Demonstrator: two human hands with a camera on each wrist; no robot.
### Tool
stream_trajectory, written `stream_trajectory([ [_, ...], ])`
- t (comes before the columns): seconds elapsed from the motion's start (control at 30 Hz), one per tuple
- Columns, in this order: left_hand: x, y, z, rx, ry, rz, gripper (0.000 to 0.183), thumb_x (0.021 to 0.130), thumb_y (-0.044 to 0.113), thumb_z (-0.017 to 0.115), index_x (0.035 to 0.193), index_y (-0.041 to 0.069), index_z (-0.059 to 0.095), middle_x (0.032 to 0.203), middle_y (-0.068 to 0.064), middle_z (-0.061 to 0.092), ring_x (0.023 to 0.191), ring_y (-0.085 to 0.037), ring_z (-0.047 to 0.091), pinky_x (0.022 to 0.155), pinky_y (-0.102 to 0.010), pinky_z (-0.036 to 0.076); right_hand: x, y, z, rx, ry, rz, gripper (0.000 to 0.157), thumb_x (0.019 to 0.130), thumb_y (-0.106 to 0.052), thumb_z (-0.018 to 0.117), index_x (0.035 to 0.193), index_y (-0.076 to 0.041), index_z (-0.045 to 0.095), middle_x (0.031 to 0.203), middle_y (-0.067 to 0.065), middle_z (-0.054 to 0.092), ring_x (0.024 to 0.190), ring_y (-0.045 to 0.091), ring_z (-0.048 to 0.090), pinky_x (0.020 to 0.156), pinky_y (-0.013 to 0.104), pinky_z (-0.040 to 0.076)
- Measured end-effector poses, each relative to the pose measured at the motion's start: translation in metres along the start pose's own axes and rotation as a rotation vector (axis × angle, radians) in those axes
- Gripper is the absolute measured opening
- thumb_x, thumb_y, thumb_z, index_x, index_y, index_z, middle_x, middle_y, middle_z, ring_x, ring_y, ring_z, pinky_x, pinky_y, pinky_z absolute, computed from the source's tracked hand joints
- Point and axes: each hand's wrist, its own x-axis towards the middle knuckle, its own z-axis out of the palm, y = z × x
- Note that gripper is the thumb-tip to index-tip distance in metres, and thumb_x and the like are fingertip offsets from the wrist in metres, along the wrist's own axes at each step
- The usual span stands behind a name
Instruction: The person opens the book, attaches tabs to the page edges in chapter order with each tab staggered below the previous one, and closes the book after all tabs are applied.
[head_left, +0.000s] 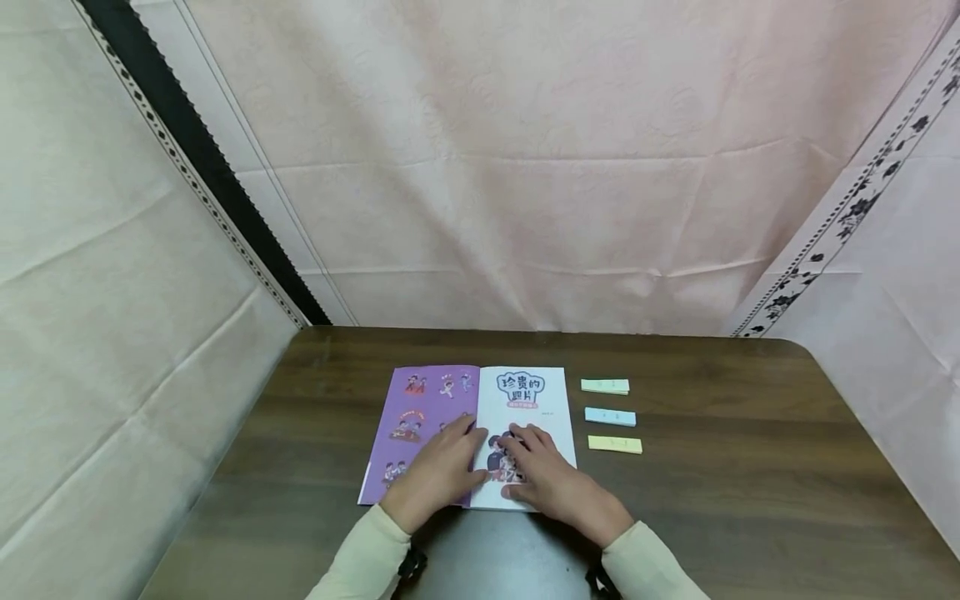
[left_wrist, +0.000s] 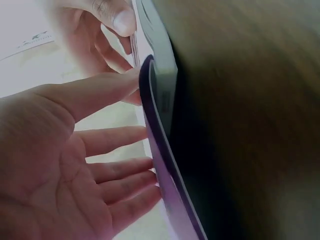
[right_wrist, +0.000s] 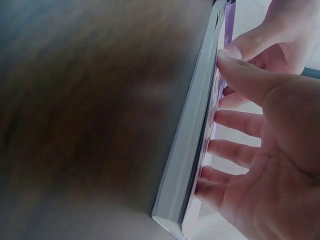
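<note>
An open book [head_left: 525, 425] lies on the table, its left side purple with small cartoon figures and its right page white with blue lettering and a picture. My left hand [head_left: 442, 467] rests on the purple side near the fold, fingertips touching the surface, as the left wrist view also shows. On the white page lies my right hand [head_left: 547, 475], its spread fingers partly covering the printed picture. In the right wrist view, the fingertips of the right hand [right_wrist: 250, 145] press on the page above the thick stack of pages [right_wrist: 187, 135]. Neither hand grips anything.
Right of the book, three small paper strips lie in a column on the wooden table [head_left: 735, 467]: a green strip [head_left: 605, 387], a blue strip [head_left: 611, 417] and a yellow strip [head_left: 615, 444]. Pale cloth curtains [head_left: 525, 167] hang behind the table and at both sides.
</note>
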Motion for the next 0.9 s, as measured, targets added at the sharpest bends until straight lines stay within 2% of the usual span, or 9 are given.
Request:
stream_trajectory([
  [0.13, 0.001, -0.002, 0.003, -0.005, -0.002, -0.005, 0.065, 0.088, 0.027, 0.088, 0.142, 0.001, 0.062, 0.153, -0.022, 0.052, 0.14, -0.04, 0.053, 0.115, -0.052, 0.045, 0.003, -0.001, 0.002, -0.008, -0.007, 0.003, 0.067, 0.095, -0.024, 0.081, 0.152, -0.001, 0.052, 0.163, 0.025, 0.039, 0.152, 0.049, 0.029, 0.121, 0.062, 0.033],
  [0.4, 0.004, 0.002, 0.0, -0.04, 0.011, -0.027, 0.066, 0.082, 0.023, 0.092, 0.139, 0.003, 0.063, 0.146, -0.02, 0.055, 0.132, -0.038, 0.059, 0.108, -0.051, 0.051, 0.003, 0.001, 0.002, -0.024, 0.019, -0.005, 0.068, 0.093, -0.023, 0.083, 0.15, -0.001, 0.053, 0.161, 0.027, 0.041, 0.15, 0.05, 0.032, 0.12, 0.062, 0.032],
  [0.53, 0.004, 0.003, 0.0, -0.052, 0.014, -0.038, 0.066, 0.081, 0.022, 0.094, 0.137, 0.003, 0.064, 0.143, -0.018, 0.056, 0.129, -0.036, 0.06, 0.106, -0.049, 0.052, 0.0, -0.001, -0.001, -0.042, 0.006, -0.011, 0.068, 0.094, -0.024, 0.081, 0.15, 0.001, 0.053, 0.161, 0.026, 0.041, 0.15, 0.048, 0.033, 0.12, 0.061, 0.033],
  [0.63, 0.005, 0.004, -0.001, -0.06, 0.014, -0.038, 0.067, 0.079, 0.022, 0.094, 0.136, 0.003, 0.064, 0.142, -0.017, 0.056, 0.126, -0.035, 0.062, 0.106, -0.048, 0.053, 0.0, -0.002, -0.008, -0.047, 0.027, -0.021, 0.061, 0.094, -0.017, 0.081, 0.146, 0.004, 0.056, 0.156, 0.028, 0.046, 0.146, 0.047, 0.04, 0.118, 0.06, 0.038],
  [0.73, 0.006, 0.005, -0.001, -0.069, 0.007, -0.047, 0.068, 0.079, 0.022, 0.094, 0.137, 0.003, 0.064, 0.141, -0.018, 0.057, 0.125, -0.035, 0.062, 0.105, -0.048, 0.053, 0.006, 0.001, -0.016, -0.082, 0.087, -0.007, 0.055, 0.092, -0.013, 0.082, 0.139, 0.006, 0.061, 0.144, 0.027, 0.057, 0.135, 0.043, 0.053, 0.111, 0.056, 0.047],
  [0.8, 0.007, 0.006, -0.001, -0.078, -0.001, -0.066, 0.069, 0.079, 0.023, 0.094, 0.137, 0.003, 0.064, 0.142, -0.018, 0.056, 0.124, -0.035, 0.063, 0.105, -0.048, 0.053, 0.013, 0.006, -0.023, -0.119, 0.126, 0.018, 0.052, 0.092, -0.013, 0.082, 0.136, 0.007, 0.063, 0.135, 0.024, 0.062, 0.126, 0.041, 0.059, 0.106, 0.053, 0.052],
  [0.9, 0.009, 0.007, -0.002, -0.077, -0.012, -0.096, 0.069, 0.079, 0.024, 0.095, 0.138, 0.004, 0.065, 0.142, -0.017, 0.057, 0.122, -0.035, 0.064, 0.103, -0.048, 0.054, 0.028, 0.017, -0.034, -0.164, 0.134, 0.092, 0.055, 0.092, -0.019, 0.084, 0.137, 0.004, 0.064, 0.132, 0.022, 0.063, 0.124, 0.039, 0.059, 0.104, 0.052, 0.054],
])
